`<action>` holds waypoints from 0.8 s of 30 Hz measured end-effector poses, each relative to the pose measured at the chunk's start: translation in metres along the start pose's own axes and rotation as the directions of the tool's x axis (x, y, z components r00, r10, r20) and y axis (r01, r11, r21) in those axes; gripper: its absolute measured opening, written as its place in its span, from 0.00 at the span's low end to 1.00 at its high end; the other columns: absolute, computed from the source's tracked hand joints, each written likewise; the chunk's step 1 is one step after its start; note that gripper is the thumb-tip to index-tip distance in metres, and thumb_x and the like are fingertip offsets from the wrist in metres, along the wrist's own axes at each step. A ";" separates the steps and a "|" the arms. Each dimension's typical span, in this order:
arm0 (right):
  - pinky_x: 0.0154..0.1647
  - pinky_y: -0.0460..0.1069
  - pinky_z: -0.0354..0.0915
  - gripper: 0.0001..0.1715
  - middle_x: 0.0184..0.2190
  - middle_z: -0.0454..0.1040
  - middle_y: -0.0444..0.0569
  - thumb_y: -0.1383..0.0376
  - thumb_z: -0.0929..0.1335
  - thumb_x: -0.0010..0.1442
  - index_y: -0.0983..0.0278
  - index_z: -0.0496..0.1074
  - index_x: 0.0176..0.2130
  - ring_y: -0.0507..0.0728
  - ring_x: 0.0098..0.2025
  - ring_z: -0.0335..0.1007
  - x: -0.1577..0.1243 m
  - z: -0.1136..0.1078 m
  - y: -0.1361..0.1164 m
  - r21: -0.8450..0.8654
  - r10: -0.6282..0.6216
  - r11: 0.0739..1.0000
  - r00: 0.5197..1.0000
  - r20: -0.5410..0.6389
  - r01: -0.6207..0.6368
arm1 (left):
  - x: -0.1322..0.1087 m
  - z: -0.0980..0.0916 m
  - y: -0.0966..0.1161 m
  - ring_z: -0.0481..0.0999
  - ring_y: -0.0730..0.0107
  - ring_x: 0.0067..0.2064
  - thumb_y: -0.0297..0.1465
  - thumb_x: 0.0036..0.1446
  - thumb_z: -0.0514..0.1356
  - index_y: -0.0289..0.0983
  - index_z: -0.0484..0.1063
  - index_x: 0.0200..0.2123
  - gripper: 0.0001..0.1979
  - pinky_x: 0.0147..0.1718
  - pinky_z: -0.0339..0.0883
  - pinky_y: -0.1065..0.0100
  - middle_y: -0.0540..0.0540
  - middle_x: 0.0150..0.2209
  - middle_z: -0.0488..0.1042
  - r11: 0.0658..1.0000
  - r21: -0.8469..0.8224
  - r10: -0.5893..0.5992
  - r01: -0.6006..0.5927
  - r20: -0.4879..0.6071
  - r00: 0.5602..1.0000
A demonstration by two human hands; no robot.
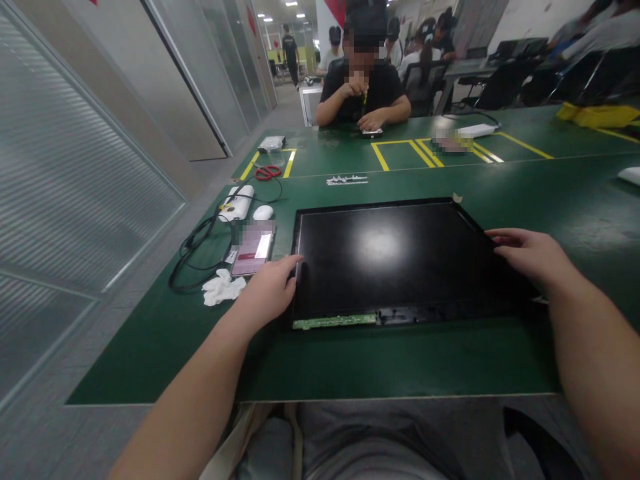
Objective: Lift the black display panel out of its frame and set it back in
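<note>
A large black display panel lies flat on the green table, with a thin green circuit strip along its near edge. My left hand rests against the panel's left edge, fingers curled at the border. My right hand lies on the panel's right edge, fingers pointing left over the rim. Both hands touch the panel at its sides; it stays flat on the table.
Left of the panel lie a phone, a crumpled white cloth, a white mouse, a white roll, black cables and red scissors. A seated person faces me across the table. Yellow tape marks squares there.
</note>
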State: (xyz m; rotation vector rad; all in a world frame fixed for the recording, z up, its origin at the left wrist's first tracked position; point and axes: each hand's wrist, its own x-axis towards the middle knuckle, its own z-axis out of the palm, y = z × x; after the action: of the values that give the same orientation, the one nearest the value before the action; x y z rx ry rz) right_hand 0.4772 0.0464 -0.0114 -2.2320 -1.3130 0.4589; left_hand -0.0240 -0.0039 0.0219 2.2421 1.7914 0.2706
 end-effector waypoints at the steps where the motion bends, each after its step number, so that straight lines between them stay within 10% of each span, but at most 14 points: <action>1: 0.57 0.56 0.68 0.28 0.44 0.83 0.51 0.69 0.69 0.50 0.61 0.82 0.51 0.60 0.47 0.77 -0.001 -0.001 -0.001 -0.001 0.002 1.000 1.000 0.000 -0.002 | 0.000 0.000 0.000 0.81 0.45 0.57 0.23 0.63 0.55 0.34 0.73 0.64 0.27 0.58 0.71 0.53 0.33 0.55 0.81 1.000 0.010 0.004 -0.004 0.006 1.000; 9: 0.54 0.55 0.71 0.23 0.38 0.83 0.51 0.68 0.71 0.48 0.63 0.83 0.45 0.59 0.42 0.78 -0.015 -0.010 -0.012 0.190 0.032 0.982 0.999 -0.036 -0.025 | 0.001 0.000 -0.005 0.83 0.50 0.42 0.24 0.60 0.54 0.38 0.74 0.64 0.29 0.45 0.74 0.57 0.42 0.36 0.82 0.999 -0.008 -0.046 0.046 -0.017 0.999; 15: 0.36 0.48 0.71 0.20 0.34 0.82 0.52 0.69 0.72 0.48 0.65 0.83 0.42 0.54 0.33 0.74 -0.018 -0.011 -0.015 0.344 0.136 0.932 0.990 -0.034 -0.116 | 0.003 0.006 -0.007 0.81 0.58 0.38 0.26 0.58 0.56 0.40 0.73 0.64 0.30 0.46 0.75 0.56 0.42 0.43 0.83 0.951 -0.296 -0.134 0.085 -0.148 0.980; 21: 0.29 0.45 0.69 0.14 0.29 0.80 0.50 0.71 0.72 0.46 0.64 0.82 0.36 0.52 0.29 0.72 -0.022 -0.013 -0.023 0.393 0.182 0.906 0.983 -0.023 -0.158 | 0.007 0.009 0.005 0.83 0.54 0.50 0.32 0.52 0.66 0.39 0.70 0.61 0.31 0.49 0.79 0.55 0.36 0.61 0.77 0.465 -0.884 -0.298 0.051 -0.102 0.949; 24: 0.31 0.46 0.70 0.14 0.29 0.80 0.50 0.71 0.73 0.46 0.65 0.82 0.36 0.52 0.30 0.73 -0.022 -0.014 -0.023 0.390 0.190 0.905 0.982 -0.013 -0.170 | 0.008 0.011 0.008 0.78 0.50 0.61 0.31 0.49 0.68 0.39 0.71 0.57 0.29 0.56 0.77 0.53 0.37 0.65 0.74 0.383 -0.921 -0.387 0.078 -0.083 0.918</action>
State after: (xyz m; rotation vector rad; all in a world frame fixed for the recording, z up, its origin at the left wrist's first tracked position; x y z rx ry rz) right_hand 0.4573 0.0327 0.0142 -2.0188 -0.8974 0.6627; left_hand -0.0112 0.0009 0.0138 1.1434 1.4447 1.2393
